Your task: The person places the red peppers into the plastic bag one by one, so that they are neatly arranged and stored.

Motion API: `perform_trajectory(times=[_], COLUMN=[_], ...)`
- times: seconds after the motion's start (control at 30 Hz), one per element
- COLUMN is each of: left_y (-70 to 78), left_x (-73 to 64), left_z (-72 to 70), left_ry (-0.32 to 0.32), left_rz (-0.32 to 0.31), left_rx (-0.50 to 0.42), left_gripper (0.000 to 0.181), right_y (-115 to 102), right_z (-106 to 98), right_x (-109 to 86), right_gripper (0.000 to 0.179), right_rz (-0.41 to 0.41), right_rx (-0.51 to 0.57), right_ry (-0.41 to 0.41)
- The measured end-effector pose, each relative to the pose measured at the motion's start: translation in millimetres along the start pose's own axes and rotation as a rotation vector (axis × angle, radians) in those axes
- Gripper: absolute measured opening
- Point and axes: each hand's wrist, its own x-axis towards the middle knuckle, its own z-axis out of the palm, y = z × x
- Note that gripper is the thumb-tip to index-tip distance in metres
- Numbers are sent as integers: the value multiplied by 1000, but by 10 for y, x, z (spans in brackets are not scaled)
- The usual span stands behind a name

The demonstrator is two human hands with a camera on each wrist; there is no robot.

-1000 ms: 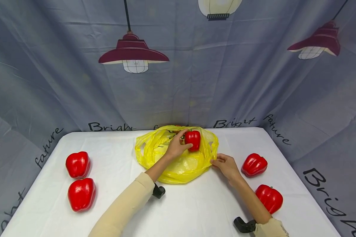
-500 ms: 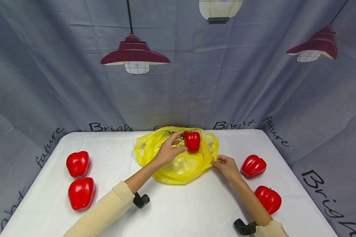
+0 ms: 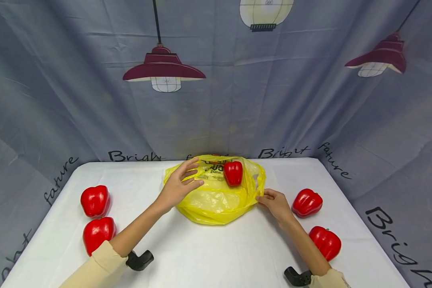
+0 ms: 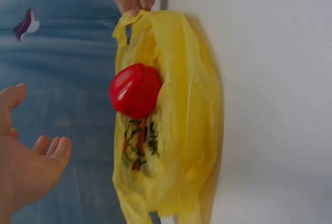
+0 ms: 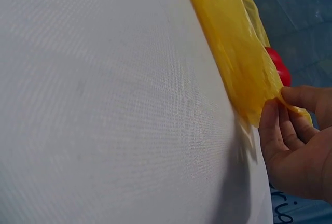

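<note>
A yellow plastic bag (image 3: 216,206) lies at the back middle of the table with its mouth spread. Inside it, toward the right, rests a red bell pepper (image 3: 233,173), also plain in the left wrist view (image 4: 136,90). My left hand (image 3: 178,186) hovers over the bag's left side, fingers spread and holding nothing; in the left wrist view it is apart from the pepper. At the bag's right edge my right hand (image 3: 275,205) pinches the yellow plastic between thumb and fingers, as the right wrist view shows (image 5: 298,141).
Two red bell peppers stand at the left, one farther (image 3: 95,201) and one nearer (image 3: 98,234), the nearer partly behind the left forearm. On the right lie another pepper (image 3: 307,203) and a nearer one (image 3: 325,242) beside the right forearm. A printed curtain (image 3: 216,100) hangs behind the table.
My left hand has let go of the pepper in the bag and drawn back to the left. The right hand keeps its pinch on the bag's edge.
</note>
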Motion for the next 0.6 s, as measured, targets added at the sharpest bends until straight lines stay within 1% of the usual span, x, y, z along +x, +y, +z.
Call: perform_trajectory(times=[0.13, 0.3, 0.43, 0.6], left_y=[50, 68, 72, 131], left_x=[-136, -333, -533, -830], left_z=[-178, -404, -619, -893], left_ry=[43, 96, 152, 230], left_rz=[0, -26, -33, -73], left_rx=[34, 62, 98, 158], left_gripper=[69, 67, 65, 67], right_y=[-14, -12, -8, -18], right_z=[-2, -9, -8, -10], right_x=[-6, -24, -41, -40], right_gripper=[41, 41, 40, 39], right_rz=[2, 1, 9, 11], right_rx=[-7, -11, -12, -2], right_ry=[7, 11, 10, 15])
